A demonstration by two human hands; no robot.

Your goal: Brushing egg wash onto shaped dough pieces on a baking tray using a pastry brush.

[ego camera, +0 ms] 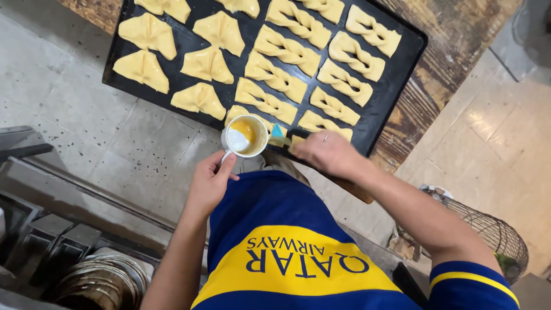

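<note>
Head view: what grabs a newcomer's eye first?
The black tray across the top, packed with pale yellow dough pieces, triangles on its left and twisted bows on its right. At its near edge the left hand holds a white cup of yellow wash by the handle, while the right hand holds a blue-tipped brush beside it.

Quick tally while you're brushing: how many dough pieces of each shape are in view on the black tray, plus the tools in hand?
Triangular folded pale dough pieces: 7
Bow-shaped twisted pale dough pieces: 11 (one partly hidden behind the cup)
White cup of yellow liquid: 1
Blue-tipped brush: 1
Total: 20
</note>
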